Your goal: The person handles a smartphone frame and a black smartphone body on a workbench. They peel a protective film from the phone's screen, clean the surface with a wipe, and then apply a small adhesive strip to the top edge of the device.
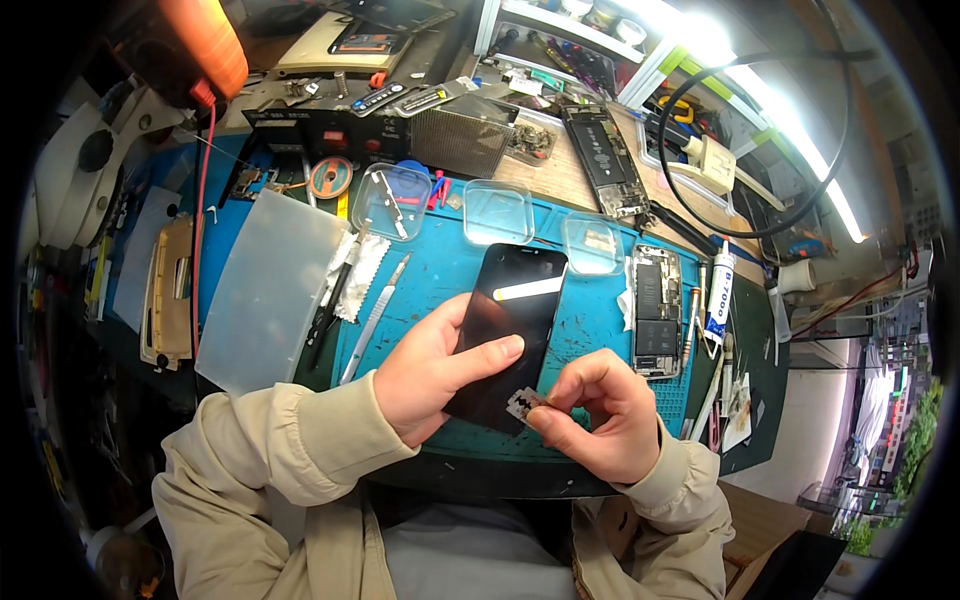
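Note:
My left hand (425, 370) grips a black smartphone (510, 315) with a dark glass face and a notch at the top, the thumb lying across the glass. In my right hand (595, 420) a thin double-edged razor blade (522, 404) is pinched between thumb and fingers, at the phone's lower right edge; whether it touches the phone I cannot tell. A blue work mat (388, 252) lies beneath. An opened phone body (657, 325) with dark batteries showing rests to the right, and a silver craft knife (370, 325) to the left.
Three clear plastic boxes (497, 208) line the back. A translucent sheet (255, 290) and tan case (162, 295) are left. A white glue tube (718, 290) and tools lie right. A disassembled phone (605, 160), black-cased equipment (330, 135), a cable loop and lit shelving stand behind.

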`<state>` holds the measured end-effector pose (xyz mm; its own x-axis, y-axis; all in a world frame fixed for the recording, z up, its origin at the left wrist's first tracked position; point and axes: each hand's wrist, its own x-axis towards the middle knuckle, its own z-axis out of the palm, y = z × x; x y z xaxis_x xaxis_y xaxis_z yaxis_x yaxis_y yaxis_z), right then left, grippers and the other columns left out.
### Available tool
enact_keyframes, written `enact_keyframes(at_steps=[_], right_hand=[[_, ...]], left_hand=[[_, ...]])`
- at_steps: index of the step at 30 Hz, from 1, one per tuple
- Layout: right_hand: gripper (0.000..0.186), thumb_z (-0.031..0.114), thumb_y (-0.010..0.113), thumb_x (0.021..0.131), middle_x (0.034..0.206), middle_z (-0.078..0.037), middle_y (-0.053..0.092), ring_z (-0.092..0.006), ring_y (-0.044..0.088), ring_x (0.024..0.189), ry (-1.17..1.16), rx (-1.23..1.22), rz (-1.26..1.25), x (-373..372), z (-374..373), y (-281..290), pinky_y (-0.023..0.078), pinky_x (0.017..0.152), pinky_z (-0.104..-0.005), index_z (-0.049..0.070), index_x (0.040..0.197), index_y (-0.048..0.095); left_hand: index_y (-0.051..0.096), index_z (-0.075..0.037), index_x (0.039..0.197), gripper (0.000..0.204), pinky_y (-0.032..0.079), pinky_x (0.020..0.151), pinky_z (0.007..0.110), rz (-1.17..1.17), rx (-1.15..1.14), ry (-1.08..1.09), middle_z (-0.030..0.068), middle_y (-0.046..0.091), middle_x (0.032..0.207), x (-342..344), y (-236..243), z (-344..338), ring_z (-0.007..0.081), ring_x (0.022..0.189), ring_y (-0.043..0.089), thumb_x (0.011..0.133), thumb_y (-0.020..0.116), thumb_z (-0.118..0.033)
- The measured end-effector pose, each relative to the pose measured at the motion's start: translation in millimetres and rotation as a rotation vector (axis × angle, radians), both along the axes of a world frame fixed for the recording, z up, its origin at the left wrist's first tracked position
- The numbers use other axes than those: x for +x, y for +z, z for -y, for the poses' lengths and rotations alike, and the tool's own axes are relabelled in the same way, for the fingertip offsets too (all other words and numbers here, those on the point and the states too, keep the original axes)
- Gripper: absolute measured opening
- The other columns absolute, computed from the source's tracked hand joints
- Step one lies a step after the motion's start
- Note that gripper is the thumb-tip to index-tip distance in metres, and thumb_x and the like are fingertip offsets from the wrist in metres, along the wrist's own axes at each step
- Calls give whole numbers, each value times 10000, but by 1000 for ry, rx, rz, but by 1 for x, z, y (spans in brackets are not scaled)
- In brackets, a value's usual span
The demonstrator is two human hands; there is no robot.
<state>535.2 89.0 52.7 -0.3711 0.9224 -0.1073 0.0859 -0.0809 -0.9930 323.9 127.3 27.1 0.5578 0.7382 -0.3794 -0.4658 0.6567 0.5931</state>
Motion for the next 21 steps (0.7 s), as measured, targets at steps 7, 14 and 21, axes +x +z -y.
enact_keyframes(at_steps=[7, 14, 21], right_hand=[[248, -2, 753, 851, 866, -54, 656, -79, 647, 755, 18, 17, 14, 0, 1, -1, 529, 664, -224, -2, 1002, 557], [276, 5, 748, 861, 872, -54, 664, -88, 646, 720, 53, 92, -5, 3, 2, -4, 515, 651, -221, 11, 1060, 556], [249, 37, 664, 924, 909, -78, 691, -147, 677, 794, 71, 52, 180, 23, -13, 24, 526, 690, -254, 4, 1165, 608]], left_hand=[[498, -35, 1215, 309, 531, 892, 309, -9, 2, 27, 43, 595, 1142, 0, -2, 0, 120, 1036, 600, 960, 649, -120], [482, -32, 1260, 331, 498, 950, 314, -17, 8, 62, 55, 590, 1187, 0, -1, 1, 134, 1091, 588, 970, 624, -104], [380, -35, 1421, 483, 484, 1004, 343, -126, 264, 278, 100, 571, 1317, 1, 5, 3, 172, 1179, 581, 968, 548, -34]])
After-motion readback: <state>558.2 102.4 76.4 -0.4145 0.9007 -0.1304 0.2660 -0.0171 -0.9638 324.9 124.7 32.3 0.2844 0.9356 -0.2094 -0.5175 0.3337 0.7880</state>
